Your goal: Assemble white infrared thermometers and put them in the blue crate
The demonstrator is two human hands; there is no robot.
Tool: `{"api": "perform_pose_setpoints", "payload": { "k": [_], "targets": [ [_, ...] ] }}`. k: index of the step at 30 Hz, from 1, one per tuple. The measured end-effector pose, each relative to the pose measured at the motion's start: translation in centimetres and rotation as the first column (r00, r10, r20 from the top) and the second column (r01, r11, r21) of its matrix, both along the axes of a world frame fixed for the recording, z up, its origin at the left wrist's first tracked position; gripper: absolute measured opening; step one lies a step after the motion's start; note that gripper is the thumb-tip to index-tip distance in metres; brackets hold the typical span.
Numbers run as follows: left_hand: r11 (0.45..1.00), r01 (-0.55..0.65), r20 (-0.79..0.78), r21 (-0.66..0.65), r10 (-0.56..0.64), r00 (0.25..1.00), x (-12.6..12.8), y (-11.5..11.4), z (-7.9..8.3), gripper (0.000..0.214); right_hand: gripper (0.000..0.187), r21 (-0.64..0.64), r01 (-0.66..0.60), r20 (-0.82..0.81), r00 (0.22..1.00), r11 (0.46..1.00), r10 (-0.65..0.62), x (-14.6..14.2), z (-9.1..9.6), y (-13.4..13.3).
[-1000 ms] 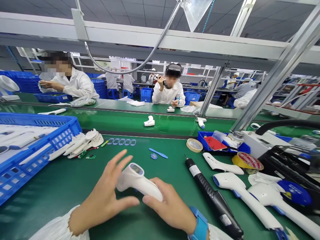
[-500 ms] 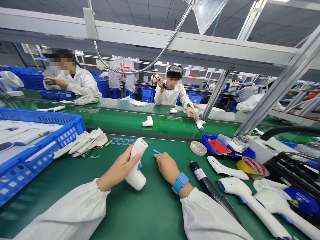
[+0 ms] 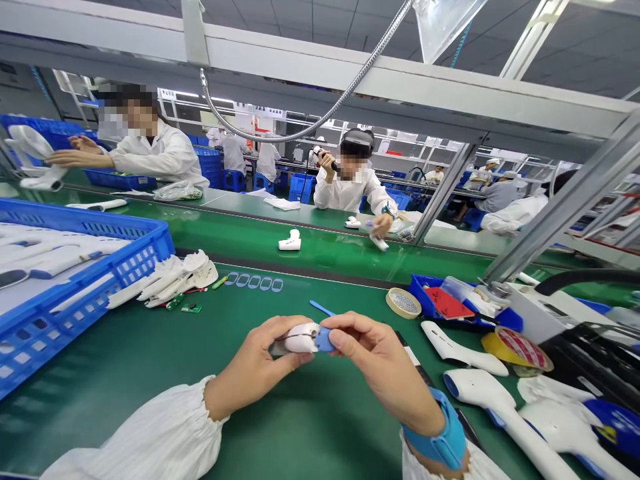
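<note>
My left hand (image 3: 253, 363) is closed around a white pistol-shaped plastic housing (image 3: 300, 340), turned with one end toward my right hand. A seam runs along the housing. My right hand (image 3: 383, 360), with a blue band at the wrist, pinches a small blue plastic piece (image 3: 324, 339) against that end. Whether the piece is seated there I cannot tell. Just beyond my hands a thin blue stick (image 3: 321, 308) lies on the green bench (image 3: 300, 427). Blue ring-shaped parts (image 3: 255, 283) lie in a row farther back.
A blue crate (image 3: 145, 237) of white parts stands left, beside stacked white shells (image 3: 185, 273). At right are a tape roll (image 3: 403, 303), a blue bin (image 3: 430, 293), white housings (image 3: 480, 387) and a partly hidden black tool. Co-workers sit across the green belt (image 3: 240, 233).
My right hand has left the blue stick and come to the housing with a blue piece. My left hand has turned the housing end-on. Across the belt, a co-worker has lifted a white part.
</note>
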State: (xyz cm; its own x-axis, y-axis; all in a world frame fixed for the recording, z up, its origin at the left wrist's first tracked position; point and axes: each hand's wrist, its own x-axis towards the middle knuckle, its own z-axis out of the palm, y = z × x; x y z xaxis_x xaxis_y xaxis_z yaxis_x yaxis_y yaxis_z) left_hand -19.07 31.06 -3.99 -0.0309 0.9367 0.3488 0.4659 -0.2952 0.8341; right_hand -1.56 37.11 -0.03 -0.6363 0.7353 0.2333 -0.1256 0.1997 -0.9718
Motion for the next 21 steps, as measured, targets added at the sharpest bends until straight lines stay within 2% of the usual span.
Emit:
{"api": "perform_pose_setpoints", "payload": {
  "k": [10,14,17,19,21],
  "targets": [
    [0.995,0.076,-0.164,0.072,-0.064,0.984,0.2,0.2,-0.1,0.028,0.012,0.046,0.042,0.015,0.999,0.998,-0.042,0.5,0.0,0.1],
    [0.996,0.014,-0.137,0.084,-0.002,0.991,1.0,0.3,-0.3,0.027,0.013,0.214,0.168,-0.021,0.986,0.962,-0.167,0.3,-1.1,-0.3],
    [0.997,-0.033,-0.087,0.077,0.040,0.995,1.4,0.2,-0.6,0.030,0.017,0.381,0.299,-0.055,0.952,0.875,-0.302,-0.1,-2.3,-0.9],
    [0.997,-0.029,-0.067,0.071,0.034,0.997,1.5,0.2,-0.7,0.032,0.023,0.445,0.299,-0.046,0.949,0.844,-0.312,-0.3,-2.9,-1.3],
    [0.997,-0.016,-0.063,0.077,0.021,0.998,1.6,0.2,-0.9,0.031,0.030,0.441,0.243,-0.025,0.965,0.864,-0.259,-0.6,-3.5,-1.6]
  ]
}}
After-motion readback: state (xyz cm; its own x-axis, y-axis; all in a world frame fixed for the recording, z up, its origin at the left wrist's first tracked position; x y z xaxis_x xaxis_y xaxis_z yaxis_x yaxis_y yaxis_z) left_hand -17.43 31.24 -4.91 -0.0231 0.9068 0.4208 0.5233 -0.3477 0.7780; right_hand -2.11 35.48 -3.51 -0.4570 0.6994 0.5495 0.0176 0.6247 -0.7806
